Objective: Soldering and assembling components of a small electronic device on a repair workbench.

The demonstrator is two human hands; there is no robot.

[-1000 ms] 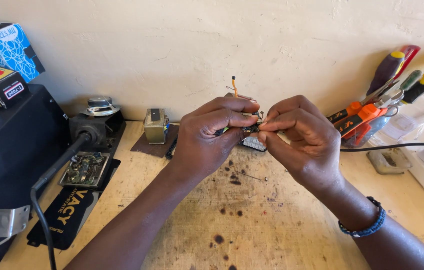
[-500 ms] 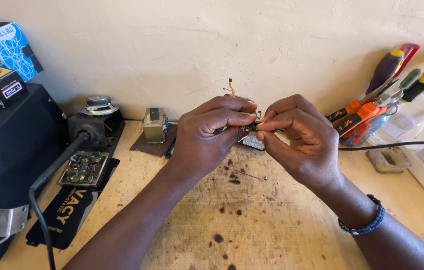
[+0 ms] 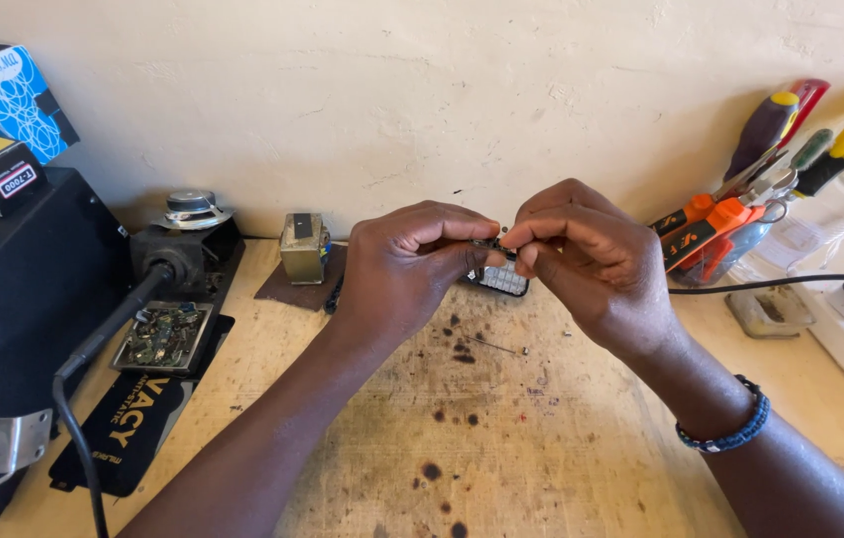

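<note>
Both hands meet above the counter (image 3: pixel 541 438), fingertips pinched together on a small dark component (image 3: pixel 494 243). The left hand (image 3: pixel 407 264) closes its grip on one end and the right hand (image 3: pixel 586 259) on the other. Just behind and below the grip lies a small white gridded part (image 3: pixel 503 282). Well to the right of the grip stands a clear container of screwdrivers and pliers (image 3: pixel 740 214); to its left sit a small transformer (image 3: pixel 302 247) and a green circuit board (image 3: pixel 161 334).
</note>
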